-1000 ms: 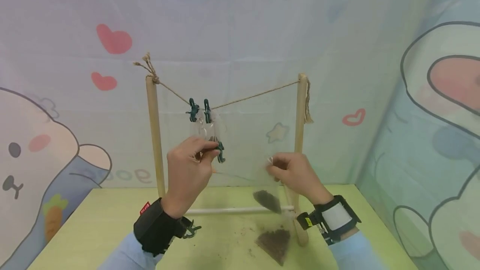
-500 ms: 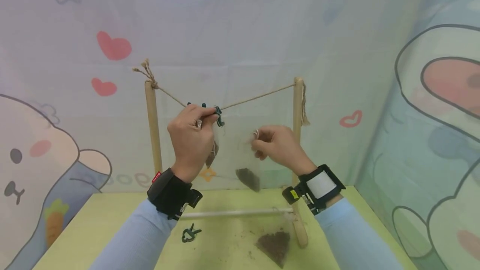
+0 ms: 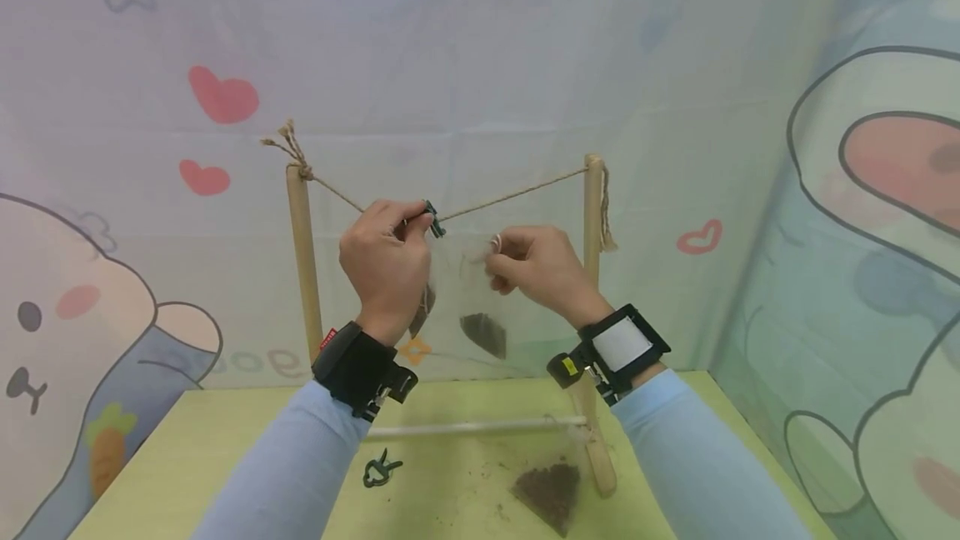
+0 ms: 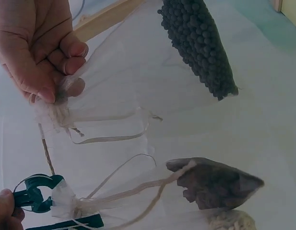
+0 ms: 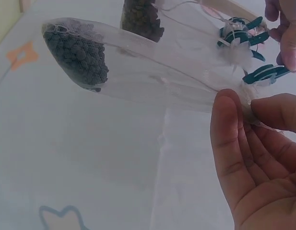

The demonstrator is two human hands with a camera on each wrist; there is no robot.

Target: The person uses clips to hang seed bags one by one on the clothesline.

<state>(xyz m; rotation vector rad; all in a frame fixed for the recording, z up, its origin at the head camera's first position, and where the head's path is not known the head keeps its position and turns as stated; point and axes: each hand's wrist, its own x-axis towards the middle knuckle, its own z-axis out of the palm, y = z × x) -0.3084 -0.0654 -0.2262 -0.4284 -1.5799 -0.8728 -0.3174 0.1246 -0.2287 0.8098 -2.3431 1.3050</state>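
Observation:
My left hand (image 3: 390,261) pinches a green plastic clip (image 3: 434,219) right at the sagging rope (image 3: 517,194); the left wrist view shows this clip (image 4: 37,194) with its jaws apart. In my right hand (image 3: 536,265), thumb and fingers pinch the gathered neck of a sheer mesh drawstring bag (image 5: 76,52), its bottom filled with dark round pellets. That bag hangs just right of the clip. Other bags hang from the rope by green clips (image 5: 236,36), one holding brown bits (image 4: 215,179). In the head view my left hand mostly hides them.
Two wooden posts (image 3: 302,257) hold up the rope, with a white rod (image 3: 480,426) low between them. On the yellow table (image 3: 187,457) lie a loose green clip (image 3: 381,469) and another mesh bag with brown contents (image 3: 549,494), among scattered crumbs.
My left hand has raised the clip from below the rope up to it. My right hand has moved up and left with the pellet bag, closer to the clip.

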